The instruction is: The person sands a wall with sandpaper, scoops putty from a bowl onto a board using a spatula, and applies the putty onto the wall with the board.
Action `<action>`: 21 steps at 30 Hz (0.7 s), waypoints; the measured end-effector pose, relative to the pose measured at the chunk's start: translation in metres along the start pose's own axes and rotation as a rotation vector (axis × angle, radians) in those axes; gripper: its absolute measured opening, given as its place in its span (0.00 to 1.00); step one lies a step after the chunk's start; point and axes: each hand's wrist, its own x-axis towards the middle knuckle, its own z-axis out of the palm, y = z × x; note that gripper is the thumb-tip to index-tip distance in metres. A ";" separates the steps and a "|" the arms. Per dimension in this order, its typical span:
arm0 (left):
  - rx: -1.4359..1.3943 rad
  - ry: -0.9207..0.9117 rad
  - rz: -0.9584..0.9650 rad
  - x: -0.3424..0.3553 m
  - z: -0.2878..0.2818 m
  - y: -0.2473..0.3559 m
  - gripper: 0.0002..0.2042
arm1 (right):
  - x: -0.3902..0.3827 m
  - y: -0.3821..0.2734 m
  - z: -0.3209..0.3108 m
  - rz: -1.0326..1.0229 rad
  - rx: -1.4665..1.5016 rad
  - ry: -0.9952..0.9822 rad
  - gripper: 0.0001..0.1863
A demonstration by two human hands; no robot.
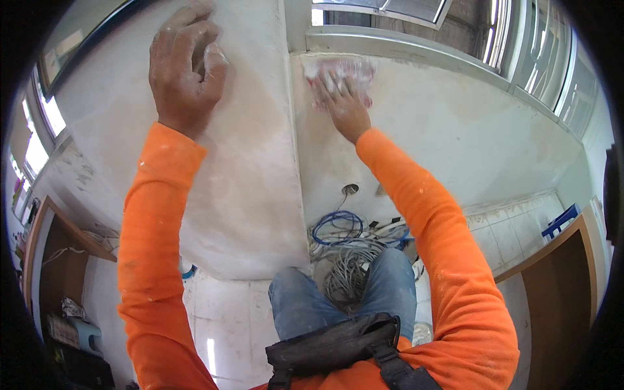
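My right hand [342,104] presses what looks like a dusty red-and-white sheet of sandpaper [361,70] flat against the white wall [455,130], just under the window sill. Its fingers lie spread over the sheet and are slightly blurred. To the left, my left hand [188,75] is raised at the protruding wall section [240,162]. Its fingers are loosely bent, with a gap by the thumb and nothing seen between them. White dust covers the fingers of both hands. Pale beige patches mark the wall surfaces.
A heap of grey and blue cables [351,263] lies at the wall's foot by my knees, below a round hole [351,189]. Aluminium window frames [416,47] run above. Wooden cabinets [565,279] stand on either side, with a blue plastic object [560,221] behind the right one.
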 end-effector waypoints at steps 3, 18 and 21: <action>0.064 0.000 0.011 0.006 -0.005 0.001 0.08 | -0.063 -0.026 0.003 -0.070 0.054 -0.188 0.33; 0.041 0.005 -0.031 0.000 -0.001 -0.006 0.09 | -0.016 -0.016 -0.007 0.014 0.124 -0.029 0.33; 0.131 -0.001 0.043 0.002 -0.008 -0.010 0.09 | -0.075 -0.047 -0.015 -0.018 0.169 -0.268 0.32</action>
